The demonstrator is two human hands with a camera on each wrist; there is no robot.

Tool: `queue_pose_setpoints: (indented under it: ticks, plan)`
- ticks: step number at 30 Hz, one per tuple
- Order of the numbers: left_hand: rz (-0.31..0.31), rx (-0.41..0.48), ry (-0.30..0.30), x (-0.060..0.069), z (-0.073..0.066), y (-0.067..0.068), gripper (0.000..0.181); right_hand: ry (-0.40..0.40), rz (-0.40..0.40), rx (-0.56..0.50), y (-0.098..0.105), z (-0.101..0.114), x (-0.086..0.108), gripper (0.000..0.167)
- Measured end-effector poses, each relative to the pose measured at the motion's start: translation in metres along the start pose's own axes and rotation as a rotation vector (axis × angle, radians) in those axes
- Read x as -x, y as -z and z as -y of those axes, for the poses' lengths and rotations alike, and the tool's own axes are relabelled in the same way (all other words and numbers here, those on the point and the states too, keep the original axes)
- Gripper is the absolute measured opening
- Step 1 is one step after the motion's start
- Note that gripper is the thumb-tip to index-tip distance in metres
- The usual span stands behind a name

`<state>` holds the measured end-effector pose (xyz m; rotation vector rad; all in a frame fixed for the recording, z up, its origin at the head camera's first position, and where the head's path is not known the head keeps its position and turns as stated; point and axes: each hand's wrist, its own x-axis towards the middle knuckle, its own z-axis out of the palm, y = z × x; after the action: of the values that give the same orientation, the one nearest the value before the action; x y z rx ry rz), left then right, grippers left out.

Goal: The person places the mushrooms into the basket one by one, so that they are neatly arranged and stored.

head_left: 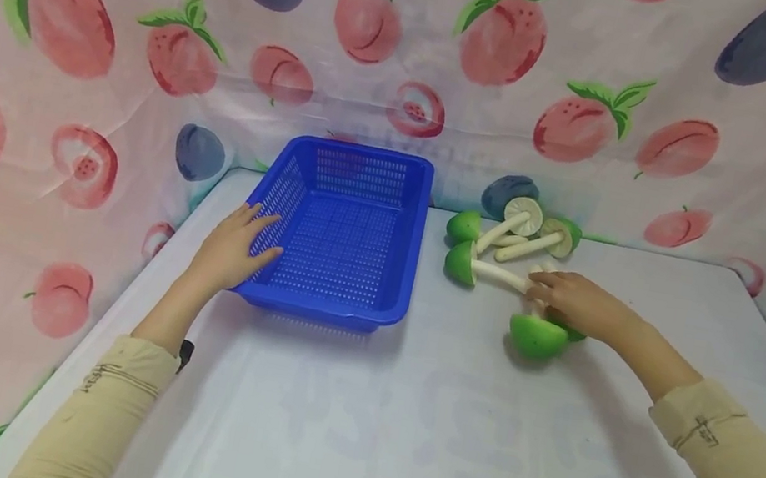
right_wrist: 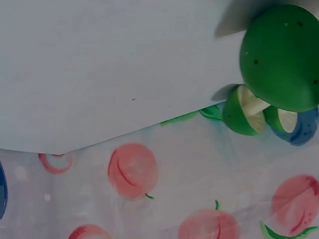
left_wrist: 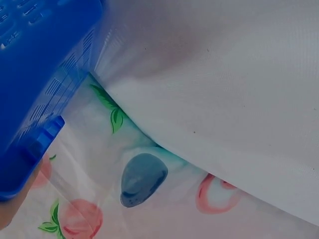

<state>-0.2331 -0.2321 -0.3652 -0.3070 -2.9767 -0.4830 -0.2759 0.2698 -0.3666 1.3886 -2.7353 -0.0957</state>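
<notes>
A blue plastic basket (head_left: 412,244) stands left of centre on the white table. My left hand (head_left: 227,248) rests at its left rim with fingers spread; in the left wrist view part of that hand (left_wrist: 12,209) shows beside the basket (left_wrist: 25,169). Several green-capped toy mushrooms with white stems lie to the right, one with its cap (head_left: 461,262) toward the basket. My right hand (head_left: 580,306) is over the nearest ones, fingers bent down at the stems by a green cap (head_left: 537,338); whether it grips one is unclear. The right wrist view shows a large green cap (right_wrist: 281,57).
The white table (head_left: 350,436) reaches toward the front of the view. Behind and beside it hangs a pale cloth (head_left: 402,31) printed with peaches and dark fruits. More mushrooms lie near the back edge, one with its pale underside (head_left: 524,214) showing.
</notes>
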Motion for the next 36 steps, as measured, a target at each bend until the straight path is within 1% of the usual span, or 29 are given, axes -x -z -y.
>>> queue_pose_setpoints:
  ticks: [2,6,11,15,17,22,25,28,32,36]
  plan:
    - [0.003,-0.001,0.005,0.000,-0.001,-0.001,0.060,0.003,-0.037,0.030,0.002,0.004,-0.002,0.031]
    - [0.014,-0.006,0.028,0.000,-0.002,-0.004,0.064,0.015,-0.136,0.089,0.006,0.014,-0.007,0.035]
    - [0.009,-0.011,0.045,0.001,-0.001,-0.003,0.066,0.035,-0.251,0.089,0.013,0.022,-0.019,0.035]
    - [0.007,-0.010,0.054,0.000,0.000,-0.001,0.067,0.081,-0.344,0.095,0.022,0.025,-0.033,0.036]
    - [0.011,-0.006,0.061,0.001,0.000,-0.001,0.066,0.088,-0.369,0.106,0.026,0.028,-0.038,0.036]
    - [0.019,-0.001,0.073,0.002,0.001,0.000,0.066,0.027,-0.337,0.103,0.037,0.034,-0.053,0.034]
    - [0.023,0.005,0.071,0.002,0.001,0.000,0.065,0.010,-0.351,0.095,0.042,0.039,-0.062,0.033]
    - [0.028,0.007,0.068,0.002,0.001,0.000,0.065,0.014,-0.393,0.118,0.046,0.043,-0.071,0.032]
    - [0.034,0.002,0.069,0.001,0.000,-0.001,0.064,0.018,-0.469,0.142,0.049,0.048,-0.083,0.030]
    - [0.035,0.000,0.071,0.000,0.000,-0.001,0.064,0.023,-0.542,0.124,0.050,0.051,-0.095,0.025]
